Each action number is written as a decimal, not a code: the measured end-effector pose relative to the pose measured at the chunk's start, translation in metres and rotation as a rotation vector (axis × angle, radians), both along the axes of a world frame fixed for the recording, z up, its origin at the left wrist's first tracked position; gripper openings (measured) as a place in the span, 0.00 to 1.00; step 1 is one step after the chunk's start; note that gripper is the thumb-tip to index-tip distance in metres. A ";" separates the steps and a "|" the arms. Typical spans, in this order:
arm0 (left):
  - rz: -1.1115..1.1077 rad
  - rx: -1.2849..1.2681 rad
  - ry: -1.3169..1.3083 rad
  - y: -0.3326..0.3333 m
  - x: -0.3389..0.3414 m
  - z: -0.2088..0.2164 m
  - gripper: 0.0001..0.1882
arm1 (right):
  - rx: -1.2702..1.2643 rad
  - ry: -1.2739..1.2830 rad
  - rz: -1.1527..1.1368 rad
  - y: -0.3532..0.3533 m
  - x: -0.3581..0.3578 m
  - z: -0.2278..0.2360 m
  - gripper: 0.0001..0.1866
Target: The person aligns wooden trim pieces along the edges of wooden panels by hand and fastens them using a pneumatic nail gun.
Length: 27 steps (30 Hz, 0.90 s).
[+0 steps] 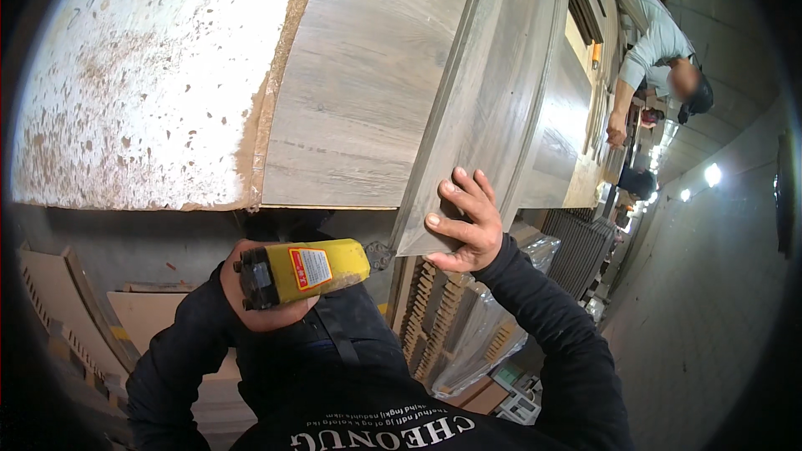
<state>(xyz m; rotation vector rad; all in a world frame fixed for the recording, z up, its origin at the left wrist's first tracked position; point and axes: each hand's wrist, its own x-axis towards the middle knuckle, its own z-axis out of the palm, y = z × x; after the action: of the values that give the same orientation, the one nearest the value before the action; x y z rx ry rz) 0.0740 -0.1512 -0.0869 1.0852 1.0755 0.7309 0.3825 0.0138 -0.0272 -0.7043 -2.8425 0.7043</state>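
Observation:
In my left hand (280, 313) is a yellow power tool (338, 267) with a black end cap; my fingers are wrapped round its body. The tool's dark nose meets, or nearly meets, the near left corner of a grey wood-grain framed panel (493, 83), which looks like a cabinet door. This panel juts past the bench's near edge. Over its near end lies my right hand (472, 225), fingers spread on the face and thumb at the end edge, gripping it. Under the framed panel is a flat grey wood-grain board (359, 92).
A worn white board (142, 92) with a brown edge covers the bench's left. Beneath the bench to the right stand plastic-wrapped stacked parts (476, 326). Boards (71, 301) lean at lower left. At the far right, another person in a light sleeve (647, 50) reaches over the bench.

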 end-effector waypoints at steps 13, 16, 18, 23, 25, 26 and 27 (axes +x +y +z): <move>-0.014 0.007 0.033 -0.006 0.005 -0.012 0.24 | -0.007 -0.005 0.005 0.001 0.000 -0.003 0.26; -0.011 0.117 0.104 -0.014 0.010 -0.020 0.24 | 0.003 -0.014 0.009 0.001 -0.002 0.000 0.26; -0.022 0.186 0.162 -0.013 0.011 -0.017 0.24 | 0.006 -0.004 0.007 0.001 -0.002 0.001 0.25; 0.144 -0.130 -0.156 0.001 0.003 0.013 0.18 | 0.006 -0.021 0.020 0.001 -0.004 0.003 0.25; 0.163 0.012 -0.076 -0.002 0.006 0.019 0.18 | -0.009 -0.067 0.013 0.002 -0.002 0.006 0.24; 0.192 0.136 -0.015 -0.002 0.007 0.023 0.17 | -0.014 -0.071 0.010 0.001 -0.003 0.006 0.24; 0.220 0.162 -0.024 -0.002 0.004 0.034 0.18 | -0.016 -0.068 0.016 0.002 -0.004 0.003 0.25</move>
<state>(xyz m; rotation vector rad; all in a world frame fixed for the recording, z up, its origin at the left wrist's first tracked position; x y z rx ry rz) 0.0780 -0.1529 -0.0531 1.1019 1.1419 1.0183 0.3788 0.0157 -0.0244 -0.7218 -2.9098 0.7194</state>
